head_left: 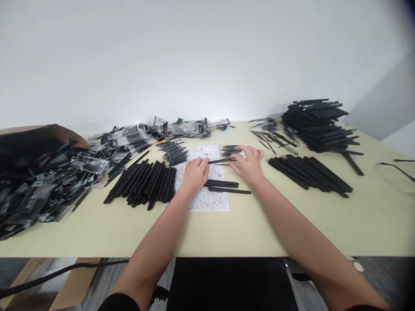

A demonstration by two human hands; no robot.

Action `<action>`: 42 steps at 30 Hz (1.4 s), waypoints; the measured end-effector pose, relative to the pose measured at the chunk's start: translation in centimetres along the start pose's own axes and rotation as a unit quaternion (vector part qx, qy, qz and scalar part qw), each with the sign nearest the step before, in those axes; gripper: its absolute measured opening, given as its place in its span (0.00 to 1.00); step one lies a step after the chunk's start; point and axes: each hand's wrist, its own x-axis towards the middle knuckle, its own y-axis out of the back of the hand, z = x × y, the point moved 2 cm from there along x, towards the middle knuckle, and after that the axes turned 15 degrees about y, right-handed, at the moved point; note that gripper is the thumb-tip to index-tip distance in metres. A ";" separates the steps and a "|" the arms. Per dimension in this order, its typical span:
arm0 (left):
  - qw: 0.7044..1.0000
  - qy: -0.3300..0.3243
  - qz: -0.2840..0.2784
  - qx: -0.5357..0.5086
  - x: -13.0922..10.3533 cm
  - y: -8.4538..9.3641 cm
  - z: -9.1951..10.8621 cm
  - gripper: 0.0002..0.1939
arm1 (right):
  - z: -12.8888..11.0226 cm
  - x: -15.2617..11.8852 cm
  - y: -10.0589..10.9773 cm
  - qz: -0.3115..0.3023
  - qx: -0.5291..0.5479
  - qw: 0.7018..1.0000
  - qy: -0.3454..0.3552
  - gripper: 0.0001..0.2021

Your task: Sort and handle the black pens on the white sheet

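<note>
Black and slim, a stick (219, 161) sits over the marked paper (210, 203), the left hand (195, 173) curled round its left end, the right hand (249, 166) half-bent at its right, hold unclear, seemingly mid-handling, next wanting steadiness.

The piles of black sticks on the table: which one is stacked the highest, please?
The pile at the back right. It rises in many layers, while the pile left of the left hand and the pile at the front right lie much lower.
</note>
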 end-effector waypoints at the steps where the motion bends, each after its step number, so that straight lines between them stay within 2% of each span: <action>1: 1.000 0.001 0.001 -0.001 0.0 0.0 0.0 0.14 | 0.0 0.0 0.1 -0.004 0.006 1.000 -0.002 0.11; 10: 1.000 0.009 -0.003 -0.002 0.1 0.0 0.0 0.13 | 0.0 0.1 -0.2 -0.034 0.039 0.999 -0.010 0.12; 21: 0.999 0.026 -0.008 -0.018 0.0 -0.1 -0.2 0.12 | 0.2 -0.1 -0.7 -0.030 0.046 0.998 -0.028 0.08; 26: 0.999 0.038 0.003 -0.025 0.0 -0.3 -0.5 0.12 | 0.7 -0.4 -0.7 -0.029 0.055 0.996 -0.063 0.07; 34: 0.992 0.123 0.027 -0.027 0.1 0.0 -0.8 0.16 | 0.8 -0.5 -0.5 -0.025 0.069 0.990 -0.124 0.10; 42: 0.977 0.196 0.038 -0.076 0.3 0.4 -2.5 0.19 | 1.0 -0.7 -0.4 -0.023 0.074 0.984 -0.162 0.10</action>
